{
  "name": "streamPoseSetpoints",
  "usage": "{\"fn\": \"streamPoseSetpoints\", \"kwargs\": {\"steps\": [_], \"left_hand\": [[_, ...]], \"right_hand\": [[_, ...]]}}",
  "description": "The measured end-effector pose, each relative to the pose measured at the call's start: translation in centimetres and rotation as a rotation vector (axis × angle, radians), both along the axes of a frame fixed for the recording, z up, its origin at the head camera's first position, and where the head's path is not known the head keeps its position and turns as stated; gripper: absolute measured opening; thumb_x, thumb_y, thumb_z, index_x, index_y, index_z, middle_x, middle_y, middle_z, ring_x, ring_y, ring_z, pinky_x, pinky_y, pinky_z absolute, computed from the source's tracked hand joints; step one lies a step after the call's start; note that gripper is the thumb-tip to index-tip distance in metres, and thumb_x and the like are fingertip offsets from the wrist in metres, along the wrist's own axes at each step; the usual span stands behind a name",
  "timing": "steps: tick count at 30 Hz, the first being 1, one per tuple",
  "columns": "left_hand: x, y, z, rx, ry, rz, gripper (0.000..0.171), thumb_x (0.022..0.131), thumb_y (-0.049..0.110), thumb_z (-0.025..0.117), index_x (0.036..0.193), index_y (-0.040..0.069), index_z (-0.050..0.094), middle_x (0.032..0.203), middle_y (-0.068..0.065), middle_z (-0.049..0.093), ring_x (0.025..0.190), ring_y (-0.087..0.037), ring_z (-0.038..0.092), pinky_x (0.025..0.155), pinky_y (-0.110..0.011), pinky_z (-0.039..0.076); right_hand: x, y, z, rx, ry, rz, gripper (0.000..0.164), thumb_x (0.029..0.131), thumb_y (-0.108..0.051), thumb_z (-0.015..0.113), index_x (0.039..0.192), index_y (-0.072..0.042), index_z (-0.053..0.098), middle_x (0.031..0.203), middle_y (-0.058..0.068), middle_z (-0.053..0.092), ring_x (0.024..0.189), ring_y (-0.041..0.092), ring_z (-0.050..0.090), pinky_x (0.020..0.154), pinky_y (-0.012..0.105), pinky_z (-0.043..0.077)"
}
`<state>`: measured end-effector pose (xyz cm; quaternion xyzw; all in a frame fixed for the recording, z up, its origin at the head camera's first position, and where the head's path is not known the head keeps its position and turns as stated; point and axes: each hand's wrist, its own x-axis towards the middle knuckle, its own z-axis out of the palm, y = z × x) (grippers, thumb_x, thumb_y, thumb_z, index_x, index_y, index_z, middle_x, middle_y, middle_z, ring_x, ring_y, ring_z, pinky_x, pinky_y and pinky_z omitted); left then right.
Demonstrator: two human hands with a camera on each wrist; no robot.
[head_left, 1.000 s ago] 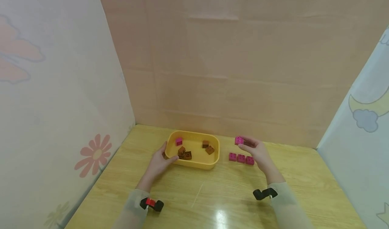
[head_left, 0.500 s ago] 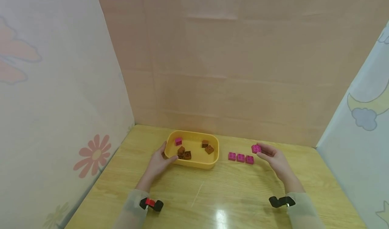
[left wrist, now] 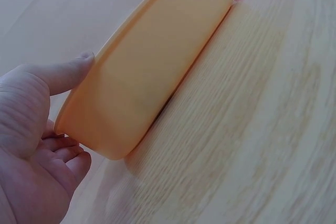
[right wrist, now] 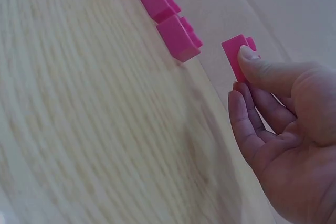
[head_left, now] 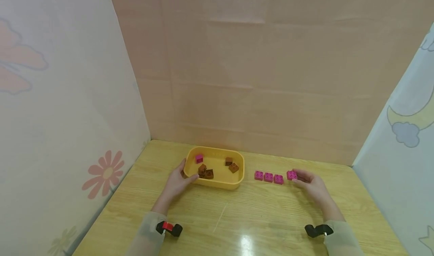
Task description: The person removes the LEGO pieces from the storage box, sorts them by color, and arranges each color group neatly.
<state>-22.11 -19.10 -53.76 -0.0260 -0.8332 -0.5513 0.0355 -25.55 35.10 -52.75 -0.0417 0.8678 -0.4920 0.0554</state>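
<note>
My right hand (head_left: 313, 186) pinches a pink building brick (head_left: 291, 175) between thumb and fingers, just right of a row of three pink bricks (head_left: 269, 177) on the table. In the right wrist view the held brick (right wrist: 236, 56) is apart from the row's end brick (right wrist: 178, 38). A yellow tray (head_left: 223, 184) stands left of the row, and my left hand (head_left: 177, 181) grips its left end, the thumb over the rim. The left wrist view shows the tray's outer wall (left wrist: 142, 72) with fingers curled beneath its edge. Inside lie a pink brick (head_left: 199, 158) and several brown bricks (head_left: 233, 167).
The wooden table (head_left: 251, 214) ends at a tan back wall (head_left: 217, 97). A white wall (head_left: 68, 116) with flowers rises on the left, and another with a moon print stands on the right (head_left: 407, 154).
My right hand has carried the pink brick rightward and down, from above the row to beside its right end. The left hand and the tray stay where they were.
</note>
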Motion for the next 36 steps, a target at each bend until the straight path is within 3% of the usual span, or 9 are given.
{"fn": "streamPoseSetpoints", "kwargs": {"steps": [8, 14, 17, 21, 24, 31, 36], "left_hand": [[0.0, -0.1, -0.2, 0.005, 0.016, -0.007, 0.102, 0.095, 0.025, 0.086, 0.163, -0.014, 0.022, 0.169, -0.033, 0.024, 0.154, -0.047, 0.032, 0.122, -0.055, 0.034], [-0.1, 0.0, -0.2, 0.000, 0.003, -0.003, 0.102, 0.095, 0.026, 0.086, 0.164, -0.013, 0.022, 0.170, -0.032, 0.024, 0.155, -0.045, 0.032, 0.123, -0.054, 0.033], [-0.2, 0.0, -0.2, -0.002, 0.002, 0.001, 0.102, 0.095, 0.027, 0.086, 0.164, -0.013, 0.022, 0.170, -0.031, 0.024, 0.154, -0.045, 0.032, 0.123, -0.053, 0.033], [-0.1, 0.0, -0.2, -0.005, 0.000, -0.001, 0.103, 0.094, 0.028, 0.086, 0.164, -0.012, 0.022, 0.170, -0.030, 0.024, 0.154, -0.044, 0.033, 0.123, -0.052, 0.034], [-0.1, 0.0, -0.2, 0.008, -0.006, -0.006, 0.104, 0.094, 0.027, 0.086, 0.165, -0.011, 0.021, 0.171, -0.030, 0.024, 0.154, -0.043, 0.033, 0.123, -0.051, 0.034], [-0.2, -0.1, -0.3, 0.017, -0.008, -0.006, 0.105, 0.094, 0.029, 0.087, 0.165, -0.010, 0.020, 0.171, -0.029, 0.023, 0.154, -0.043, 0.034, 0.123, -0.050, 0.035], [0.0, -0.1, -0.2, 0.007, -0.008, -0.004, 0.104, 0.094, 0.026, 0.087, 0.165, -0.011, 0.021, 0.171, -0.030, 0.023, 0.154, -0.044, 0.034, 0.122, -0.052, 0.035]], "right_hand": [[-0.2, 0.2, -1.1, 0.012, 0.001, 0.001, 0.065, 0.104, -0.030, 0.074, 0.155, 0.004, 0.052, 0.152, 0.027, 0.057, 0.133, 0.026, 0.060, 0.091, 0.007, 0.046], [-0.3, 0.2, -1.4, 0.036, -0.026, -0.004, 0.062, 0.106, -0.031, 0.071, 0.155, 0.003, 0.053, 0.153, 0.025, 0.056, 0.138, 0.035, 0.056, 0.092, 0.009, 0.046], [-0.2, 0.2, -1.5, 0.058, -0.037, -0.011, 0.062, 0.106, -0.032, 0.072, 0.154, 0.002, 0.054, 0.152, 0.025, 0.058, 0.139, 0.039, 0.055, 0.100, 0.019, 0.048], [0.0, 0.2, -1.7, 0.078, -0.039, -0.011, 0.064, 0.104, -0.032, 0.074, 0.154, 0.002, 0.054, 0.149, 0.025, 0.060, 0.138, 0.041, 0.056, 0.111, 0.041, 0.046], [0.0, 0.1, -1.7, 0.086, -0.042, -0.007, 0.063, 0.104, -0.031, 0.074, 0.154, 0.001, 0.054, 0.149, 0.024, 0.061, 0.137, 0.040, 0.057, 0.112, 0.047, 0.047], [-0.1, -0.1, -1.9, 0.109, -0.041, -0.009, 0.061, 0.104, -0.030, 0.075, 0.153, 0.001, 0.056, 0.146, 0.023, 0.063, 0.135, 0.038, 0.059, 0.103, 0.031, 0.049], [-0.1, -0.2, -2.0, 0.104, -0.047, 0.000, 0.062, 0.104, -0.029, 0.075, 0.153, 0.002, 0.055, 0.146, 0.024, 0.063, 0.135, 0.040, 0.059, 0.105, 0.036, 0.051]]}}
